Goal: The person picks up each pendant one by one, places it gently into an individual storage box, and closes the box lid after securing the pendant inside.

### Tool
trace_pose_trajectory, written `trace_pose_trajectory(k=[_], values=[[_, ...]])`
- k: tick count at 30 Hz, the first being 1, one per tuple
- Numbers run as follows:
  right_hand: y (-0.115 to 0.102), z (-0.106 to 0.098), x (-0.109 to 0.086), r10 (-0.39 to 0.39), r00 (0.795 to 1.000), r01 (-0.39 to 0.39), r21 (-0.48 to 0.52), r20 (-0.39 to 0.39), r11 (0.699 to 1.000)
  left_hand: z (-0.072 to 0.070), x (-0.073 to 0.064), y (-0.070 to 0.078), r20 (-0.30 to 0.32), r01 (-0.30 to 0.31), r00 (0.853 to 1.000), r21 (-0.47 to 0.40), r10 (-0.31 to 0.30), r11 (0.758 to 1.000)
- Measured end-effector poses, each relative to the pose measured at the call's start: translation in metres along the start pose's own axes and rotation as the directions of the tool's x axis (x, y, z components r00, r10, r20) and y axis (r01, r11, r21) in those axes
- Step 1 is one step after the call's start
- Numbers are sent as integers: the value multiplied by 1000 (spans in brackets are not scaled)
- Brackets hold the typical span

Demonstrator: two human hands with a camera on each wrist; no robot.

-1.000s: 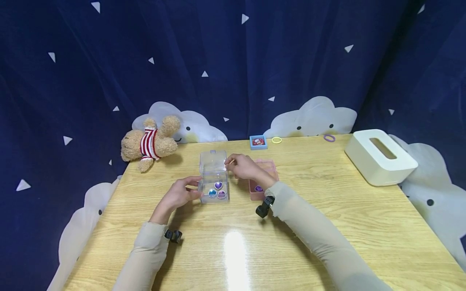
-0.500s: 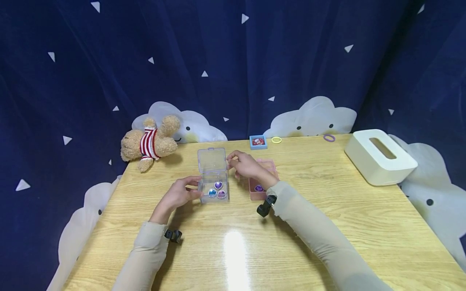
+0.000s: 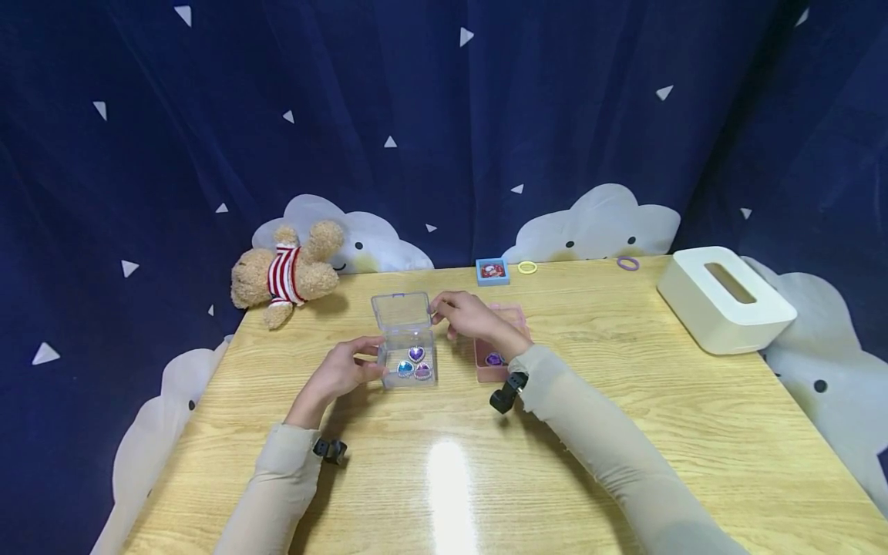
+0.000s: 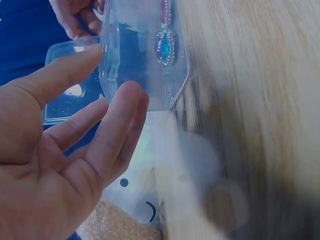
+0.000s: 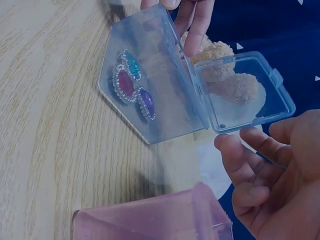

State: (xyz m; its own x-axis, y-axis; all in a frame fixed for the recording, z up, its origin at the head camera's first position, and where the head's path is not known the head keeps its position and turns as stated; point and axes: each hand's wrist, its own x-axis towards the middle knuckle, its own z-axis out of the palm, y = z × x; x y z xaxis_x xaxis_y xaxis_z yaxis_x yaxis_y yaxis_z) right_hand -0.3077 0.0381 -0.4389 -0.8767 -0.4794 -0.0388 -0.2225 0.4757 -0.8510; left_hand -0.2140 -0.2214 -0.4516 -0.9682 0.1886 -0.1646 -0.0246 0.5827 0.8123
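Note:
A clear, bluish hinged plastic box (image 3: 408,374) sits on the table with its lid (image 3: 402,311) raised roughly upright. Inside lie three bead-rimmed gems: a purple heart gem (image 3: 416,353), a blue gem (image 3: 405,368) and a pink-purple gem (image 3: 422,371). My left hand (image 3: 344,366) rests its fingertips along the box's left side, thumb and fingers spread. At the lid's right edge are the bent fingertips of my right hand (image 3: 466,314); the right wrist view shows them touching that edge (image 5: 235,131), not wrapped around it. My right wrist passes over a pink box (image 3: 491,373).
The pink box, lid raised, holds a purple gem (image 3: 494,359) and is partly hidden by my right arm. Behind are a blue square case (image 3: 492,271), a yellow ring (image 3: 527,261) and a purple ring (image 3: 627,258). A teddy bear (image 3: 284,277) and white tissue box (image 3: 724,301) flank the table.
The clear box's lid has swung forward on its hinge, its free edge coming nearer the front. My right fingertips stay by its edge; my left hand and the box have not moved.

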Motion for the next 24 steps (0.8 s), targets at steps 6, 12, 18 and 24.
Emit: trace_pose_trajectory(k=[6, 12, 18, 24], values=[[0, -1, 0, -14, 1000, 15, -55, 20, 998, 0, 0, -1, -3, -12, 1000, 2, 12, 1000], [-1, -2, -3, -20, 997, 27, -94, 72, 995, 0, 0, -3, -9, -16, 1000, 7, 16, 1000], [-3, 0, -4, -21, 994, 39, -168, 106, 985, 1, -2, -3, -22, -6, 1000, 3, 6, 1000], [-2, 2, -3, -24, 994, 46, -208, 109, 977, 2, -3, -2, -46, 4, 999, -21, -5, 1000]])
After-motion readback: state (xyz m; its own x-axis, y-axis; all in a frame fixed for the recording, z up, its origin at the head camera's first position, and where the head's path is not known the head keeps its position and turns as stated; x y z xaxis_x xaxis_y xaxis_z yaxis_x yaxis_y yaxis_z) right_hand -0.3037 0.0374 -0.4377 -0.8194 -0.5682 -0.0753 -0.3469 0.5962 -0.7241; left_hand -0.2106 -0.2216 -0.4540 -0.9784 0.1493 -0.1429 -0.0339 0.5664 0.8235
